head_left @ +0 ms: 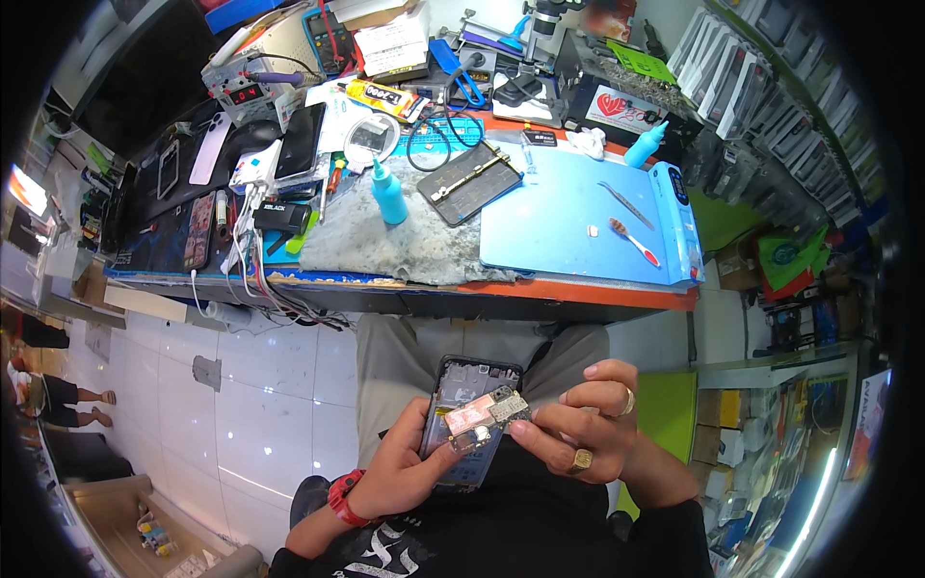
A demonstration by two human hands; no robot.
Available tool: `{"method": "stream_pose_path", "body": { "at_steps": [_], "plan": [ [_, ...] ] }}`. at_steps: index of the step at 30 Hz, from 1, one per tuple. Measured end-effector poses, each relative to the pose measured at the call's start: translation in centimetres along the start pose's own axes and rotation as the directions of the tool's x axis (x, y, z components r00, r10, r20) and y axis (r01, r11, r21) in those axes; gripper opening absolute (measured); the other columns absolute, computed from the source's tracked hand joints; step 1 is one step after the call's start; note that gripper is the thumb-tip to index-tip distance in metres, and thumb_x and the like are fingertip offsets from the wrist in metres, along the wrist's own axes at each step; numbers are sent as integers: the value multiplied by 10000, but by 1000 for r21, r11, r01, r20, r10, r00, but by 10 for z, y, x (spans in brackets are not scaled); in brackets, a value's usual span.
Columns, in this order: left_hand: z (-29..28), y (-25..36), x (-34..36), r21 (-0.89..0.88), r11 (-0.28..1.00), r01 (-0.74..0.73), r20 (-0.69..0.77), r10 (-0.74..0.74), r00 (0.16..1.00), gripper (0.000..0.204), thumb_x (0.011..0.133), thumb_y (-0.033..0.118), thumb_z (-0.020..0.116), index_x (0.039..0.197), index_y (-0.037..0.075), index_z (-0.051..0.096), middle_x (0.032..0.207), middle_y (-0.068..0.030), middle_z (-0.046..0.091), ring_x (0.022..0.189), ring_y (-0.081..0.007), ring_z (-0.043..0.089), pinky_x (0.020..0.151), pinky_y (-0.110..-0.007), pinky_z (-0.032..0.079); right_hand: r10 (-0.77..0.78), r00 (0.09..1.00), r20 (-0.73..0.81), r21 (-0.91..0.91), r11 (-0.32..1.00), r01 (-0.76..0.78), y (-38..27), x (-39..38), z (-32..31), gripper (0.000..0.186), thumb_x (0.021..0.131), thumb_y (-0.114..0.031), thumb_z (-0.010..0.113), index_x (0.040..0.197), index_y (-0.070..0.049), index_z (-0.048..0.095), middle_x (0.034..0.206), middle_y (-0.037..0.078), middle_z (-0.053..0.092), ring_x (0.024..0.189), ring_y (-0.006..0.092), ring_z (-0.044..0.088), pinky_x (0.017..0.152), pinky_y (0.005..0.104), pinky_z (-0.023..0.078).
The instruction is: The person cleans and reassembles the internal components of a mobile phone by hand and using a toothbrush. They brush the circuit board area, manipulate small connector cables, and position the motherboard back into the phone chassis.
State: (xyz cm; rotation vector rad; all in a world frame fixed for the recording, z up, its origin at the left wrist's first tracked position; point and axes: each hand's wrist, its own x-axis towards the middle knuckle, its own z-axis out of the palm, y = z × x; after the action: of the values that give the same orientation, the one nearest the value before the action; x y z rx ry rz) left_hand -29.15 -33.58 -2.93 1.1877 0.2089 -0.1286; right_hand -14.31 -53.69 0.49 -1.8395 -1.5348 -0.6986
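Over my lap, my left hand (397,474) grips an opened smartphone (451,382), its inner frame and battery facing up. A phone circuit board (469,416) with a copper-coloured patch and metal shields lies tilted above the phone. My left thumb reaches the board's lower left end. At the board's right end, the thumb and forefinger of my right hand (588,424) are closed on its edge, the other fingers curled above. The board hides the middle of the phone.
Ahead stands a workbench with a blue mat (549,222) carrying tweezers (626,205) and a small brush (634,243). A turquoise bottle (388,196) stands beside a metal board holder (470,183). Cables (265,289) hang over the front edge. A glass case (771,395) is at the right.
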Motion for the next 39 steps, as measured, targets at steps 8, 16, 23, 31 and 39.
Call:
{"method": "stream_pose_path", "body": {
  "at_steps": [8,16,23,31,39],
  "plan": [
    [2,3,-1,30,999,25,-26,-24,999,341,1038,111,606,1313,-15,448,1243,-109,612,1133,-111,584,982,-306,482,463,849,255,459,714,-528,22,29,-14,156,772,-38,831,913,-69,773,843,27,684,770,189,557,712,358,446],
    [3,9,-2,12,996,88,-10,-88,996,376,1008,45,614,1340,8,441,1276,-110,606,1184,-134,573,1028,-336,454,531,639,556,530,366,-765,31,32,-15,117,845,-109,811,938,-44,785,828,37,704,830,157,552,777,337,444],
    [3,8,-2,26,996,80,-3,-80,997,357,1019,69,612,1327,-2,444,1264,-115,607,1165,-132,580,1011,-330,467,486,575,658,497,293,-817,39,31,-11,134,858,-127,798,955,-36,788,803,32,671,842,154,531,785,324,441],
    [3,6,0,57,998,41,8,-42,999,351,1039,108,605,1321,-21,442,1260,-122,605,1158,-131,584,1006,-327,477,447,556,700,477,287,-831,45,30,-6,142,856,-125,786,966,-36,795,752,13,622,811,137,500,741,317,428],
    [3,4,0,30,995,94,13,-94,995,362,1037,115,610,1329,-21,444,1270,-119,603,1183,-136,578,1018,-334,472,408,535,740,465,265,-845,49,32,-4,151,852,-96,780,980,-17,793,751,25,611,785,133,503,709,310,432]
  ]
}}
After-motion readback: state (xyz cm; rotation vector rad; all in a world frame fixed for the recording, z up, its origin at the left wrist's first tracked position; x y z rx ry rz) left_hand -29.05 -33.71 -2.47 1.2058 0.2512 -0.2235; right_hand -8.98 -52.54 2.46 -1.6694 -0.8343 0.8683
